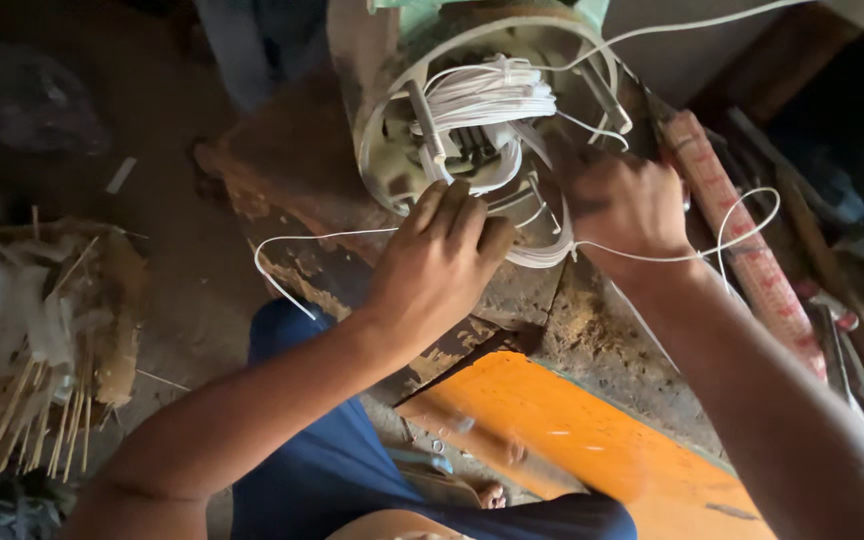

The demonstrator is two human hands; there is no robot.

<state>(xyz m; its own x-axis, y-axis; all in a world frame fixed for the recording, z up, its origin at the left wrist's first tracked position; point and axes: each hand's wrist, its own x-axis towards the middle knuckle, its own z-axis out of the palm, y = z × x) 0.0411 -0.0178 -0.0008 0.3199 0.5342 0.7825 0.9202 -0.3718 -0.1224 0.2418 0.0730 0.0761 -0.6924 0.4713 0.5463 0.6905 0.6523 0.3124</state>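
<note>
Left hand (439, 262) on round frame (392, 110); white cord (492, 95) coils crosswise.

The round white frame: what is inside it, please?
Inside the round white frame lies a bundle of white cord wound over a grey hub. The left hand and right hand cover the lower part, so what lies there cannot be seen.

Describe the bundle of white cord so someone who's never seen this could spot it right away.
Find the round cream-coloured frame at top centre, on the worn brown surface above the orange board. Inside it, just above the left hand, sits the bundle of white cord. Its many strands run packed side by side, unlike the single loose cord looping past the right hand.
</note>
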